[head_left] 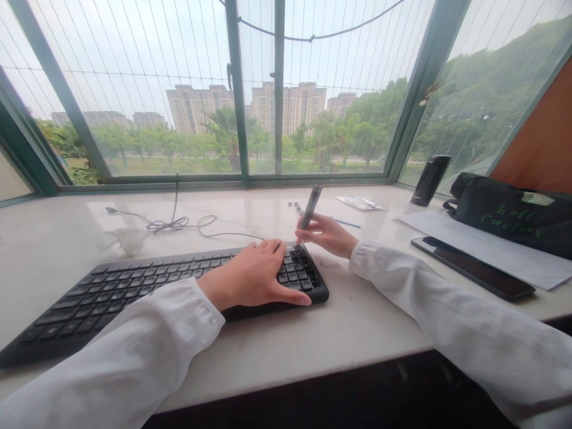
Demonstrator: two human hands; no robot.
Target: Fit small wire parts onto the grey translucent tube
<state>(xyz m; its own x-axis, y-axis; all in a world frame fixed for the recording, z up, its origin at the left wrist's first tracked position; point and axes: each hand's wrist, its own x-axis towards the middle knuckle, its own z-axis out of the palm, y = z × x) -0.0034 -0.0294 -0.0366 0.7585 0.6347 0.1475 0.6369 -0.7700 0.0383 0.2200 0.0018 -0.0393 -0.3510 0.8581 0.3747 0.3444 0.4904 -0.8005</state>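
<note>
A black keyboard [147, 274] lies at a slant across the white surface. My left hand [250, 271] rests palm down over its right part, thumb stretched out along the near edge. A small dark piece shows by the left fingertips; I cannot make out what it is. In a pinch grip, my right hand [328, 233] holds a dark pen-shaped tool [311, 205] upright at the keyboard's far right corner. The tool's lower end is partly hidden by the fingers. Some key places at the keyboard's right end look bare. Beyond the tool lie several small keycap-like pieces [296, 206].
A black cable [172, 224] and crumpled translucent plastic [129, 239] lie behind the keyboard. A blue stick [346, 223] and a small clear packet [358, 203] are farther back. To the right are a phone [469, 267], paper [504, 253], a black bag [509, 211] and a black cylinder [430, 180].
</note>
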